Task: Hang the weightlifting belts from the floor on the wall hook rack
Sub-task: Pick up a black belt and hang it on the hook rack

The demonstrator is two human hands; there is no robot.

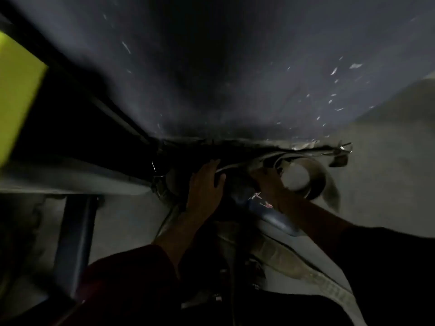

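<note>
Though the picture was dark and smeared, a heap of weightlifting belts (247,184) could be made out on the floor (388,184), lying where the pale floor met the dark wall (211,67). One belt was coiled into an open loop (313,182) at the right of the heap, its inner face a dull tan, with a loose tail curling down beside it. A dark blue belt (266,208) with small red and white markings lay just nearer, between the two hands. A long pale strap (294,262) ran from the heap toward the near right corner. How many belts were in the pile could not be counted — at least three showed, the rest lost in shadow.

Two hands were in view. The left hand (204,187) lay flat on the dark part of the heap, fingers spread and thumb out; whether it gripped anything could not be told. The right hand (270,182) was closed on a belt just beside the coiled loop, its fingers hidden in the pile. Both forearms were bare, with dark sleeves pushed back — the left one (122,278) reddish.

Metal buckles (341,149) glinted at the far right edge of the heap, against the wall. A yellow-green panel (16,90) stood at the far left, and a dark blue post (75,243) rose at the near left.
</note>
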